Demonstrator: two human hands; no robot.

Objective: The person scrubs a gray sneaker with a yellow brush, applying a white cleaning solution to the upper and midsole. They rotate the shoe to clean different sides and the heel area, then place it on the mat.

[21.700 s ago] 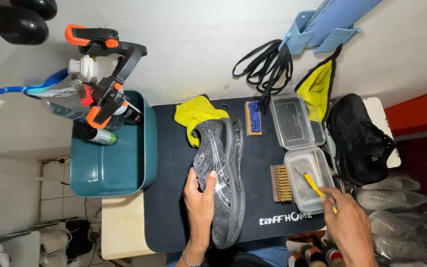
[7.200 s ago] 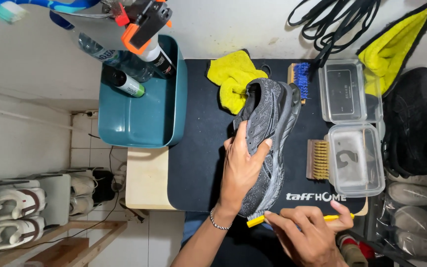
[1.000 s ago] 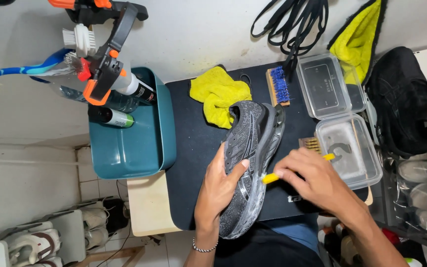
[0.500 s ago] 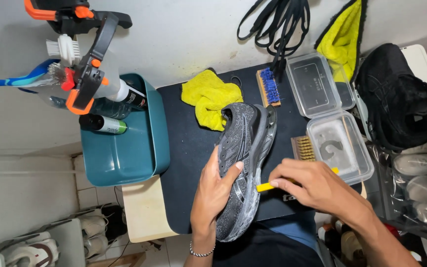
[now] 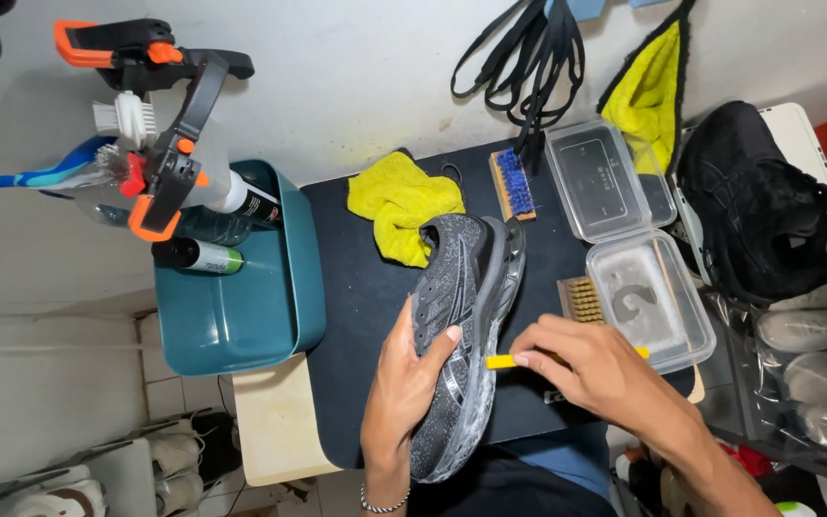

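Note:
A grey knit running shoe [image 5: 457,287] lies on its side on a black mat [image 5: 361,278], sole edge facing right. My left hand [image 5: 404,383] grips it around the middle from the left. My right hand [image 5: 591,369] pinches a thin yellow-handled brush [image 5: 502,361], whose tip meets the shoe's sole edge. A bracelet sits on my left wrist.
A yellow cloth [image 5: 402,203] lies behind the shoe. A blue-bristled brush [image 5: 511,184] and a tan-bristled brush [image 5: 581,299] lie beside two clear plastic tubs [image 5: 638,249]. A teal basin [image 5: 232,287] with spray bottles stands left. A black shoe [image 5: 753,211] lies right. Laces hang on the wall.
The view has shifted slightly. My right hand has slid the yellow brush a little down along the sole edge; my left hand keeps its hold on the shoe.

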